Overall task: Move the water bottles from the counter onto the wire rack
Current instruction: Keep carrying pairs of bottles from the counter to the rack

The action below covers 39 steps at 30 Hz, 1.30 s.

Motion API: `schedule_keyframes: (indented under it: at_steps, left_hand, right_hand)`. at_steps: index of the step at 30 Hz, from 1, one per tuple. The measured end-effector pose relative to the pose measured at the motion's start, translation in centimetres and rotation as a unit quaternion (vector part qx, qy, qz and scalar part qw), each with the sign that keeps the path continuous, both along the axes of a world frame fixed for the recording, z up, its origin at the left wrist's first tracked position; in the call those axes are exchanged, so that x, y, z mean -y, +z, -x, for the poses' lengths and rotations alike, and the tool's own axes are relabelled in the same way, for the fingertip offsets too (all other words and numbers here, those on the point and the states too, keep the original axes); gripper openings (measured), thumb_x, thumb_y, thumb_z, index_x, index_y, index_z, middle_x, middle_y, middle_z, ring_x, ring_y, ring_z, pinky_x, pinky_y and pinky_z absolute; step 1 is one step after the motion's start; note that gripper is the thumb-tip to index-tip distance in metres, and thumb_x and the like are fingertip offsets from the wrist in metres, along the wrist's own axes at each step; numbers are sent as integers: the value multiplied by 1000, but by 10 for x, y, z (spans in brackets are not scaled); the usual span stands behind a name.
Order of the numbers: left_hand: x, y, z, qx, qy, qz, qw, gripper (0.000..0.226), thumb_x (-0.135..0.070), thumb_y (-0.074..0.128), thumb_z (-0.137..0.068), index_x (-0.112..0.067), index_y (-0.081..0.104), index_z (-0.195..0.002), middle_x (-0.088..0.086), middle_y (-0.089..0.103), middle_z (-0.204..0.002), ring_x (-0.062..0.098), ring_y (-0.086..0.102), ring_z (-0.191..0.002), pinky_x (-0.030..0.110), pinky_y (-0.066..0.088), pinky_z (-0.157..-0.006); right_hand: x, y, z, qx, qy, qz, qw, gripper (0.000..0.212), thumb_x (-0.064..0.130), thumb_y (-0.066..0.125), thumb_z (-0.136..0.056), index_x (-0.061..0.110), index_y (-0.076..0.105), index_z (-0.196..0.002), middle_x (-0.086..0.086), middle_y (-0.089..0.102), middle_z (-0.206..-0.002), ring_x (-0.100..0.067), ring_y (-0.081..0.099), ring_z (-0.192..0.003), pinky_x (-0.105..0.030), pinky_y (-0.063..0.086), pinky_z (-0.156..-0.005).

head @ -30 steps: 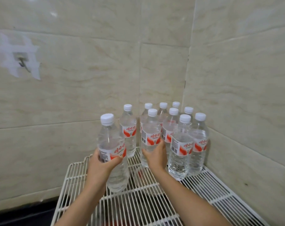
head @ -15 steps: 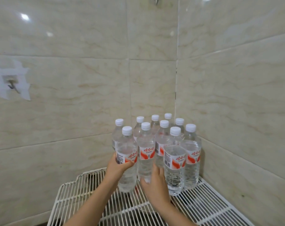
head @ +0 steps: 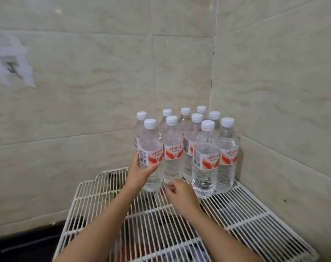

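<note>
Nearest us, at six o'clock, both our forearms are cut off by the bottom edge, and dark shapes under the wire rack (head: 242, 220) are too blurred to identify. Our right hand (head: 181, 192), just past centre, is loosely curled with the fingertips drawn together; it holds nothing, and we cannot tell whether it brushes the rack. Toward eleven o'clock from it, our left hand (head: 140, 172) wraps the front-left bottle (head: 151, 157), thumb across the label, fingers hidden behind; the bottle stands upright on the rack. At twelve to one o'clock the other water bottles (head: 208, 157) stand clustered upright in the rack's far corner, the rear ones showing little more than white caps. Beyond, beige tiled walls (head: 274, 91) meet in a corner; at ten o'clock a wall hook (head: 11, 68) sits in a smeared white patch.
</note>
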<state>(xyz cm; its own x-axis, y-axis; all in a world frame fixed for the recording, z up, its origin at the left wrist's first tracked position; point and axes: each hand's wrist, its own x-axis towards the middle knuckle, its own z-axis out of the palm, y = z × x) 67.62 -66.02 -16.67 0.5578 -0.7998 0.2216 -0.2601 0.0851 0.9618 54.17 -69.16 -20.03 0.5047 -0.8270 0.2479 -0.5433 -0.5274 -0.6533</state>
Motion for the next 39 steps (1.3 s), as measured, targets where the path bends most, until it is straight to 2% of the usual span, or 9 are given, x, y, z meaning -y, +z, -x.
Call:
schedule_keyframes:
  at_steps: [4,8,11,16,19,23,26,32,39]
  left_hand:
    - [-7,-4,-1,17,26,-26,999,70,-21,74,-71,-19,41,-133,4,53,-133,24,50,-122,49,42,-102]
    - [-30,-6,3,104,39,-96,989,90,-31,74,-71,-20,22,-143,5,32,-149,24,30,-137,46,29,-112]
    - [-55,-11,3,134,50,-164,976,90,-32,69,-76,-19,14,-146,3,19,-155,22,22,-141,43,23,-113]
    - [-108,-17,-2,159,103,-208,960,62,-30,57,-86,-15,30,-141,5,33,-150,19,33,-136,35,27,-111]
    - [-141,-18,-2,201,142,-217,945,50,-30,54,-89,-16,41,-135,1,42,-143,15,37,-132,29,29,-107]
    - [-198,-25,-10,183,220,-205,936,36,-24,55,-88,-14,55,-123,2,56,-127,15,50,-118,29,37,-100]
    - [-245,-32,-15,150,272,-223,924,33,-22,56,-88,-13,57,-120,3,60,-121,16,53,-110,32,41,-95]
    - [-336,-33,-12,140,366,-213,895,29,-20,57,-88,-12,59,-115,7,61,-117,20,55,-108,33,41,-93]
    - [-501,-25,27,115,467,-201,853,27,-20,58,-87,-13,60,-113,6,62,-115,20,57,-109,33,42,-94]
  right_hand:
    - [-2,-2,-1,-3,28,-1,1000,20,26,48,-92,14,63,-98,-3,67,-98,-17,61,-88,-31,50,-79]
    - [-4,-2,-1,-4,51,8,999,19,26,47,-92,15,62,-95,-2,66,-94,-16,61,-84,-24,44,-68]
    - [-8,-1,-3,-16,79,20,997,21,26,46,-92,14,62,-97,-2,65,-97,-16,61,-85,-28,48,-73]
    - [-20,-2,-13,-109,164,80,977,26,30,44,-92,14,60,-105,-3,60,-107,-17,56,-95,-32,45,-80]
    - [-29,-5,-22,-187,235,117,947,32,33,43,-92,13,55,-115,-5,54,-119,-21,46,-112,-36,42,-94]
    - [-44,-7,-25,-234,301,150,912,40,37,41,-93,17,47,-127,-4,47,-128,-21,39,-121,-37,35,-101]
    - [-52,-5,-21,-214,320,145,912,42,40,41,-93,22,43,-131,1,45,-130,-17,37,-123,-35,32,-105]
    - [-81,15,-27,-174,321,154,918,36,38,44,-92,21,52,-123,1,50,-130,-14,42,-122,-35,35,-106]
    - [-227,36,-67,-137,410,196,880,38,37,47,-91,16,55,-122,-7,55,-124,-23,46,-119,-35,37,-100]
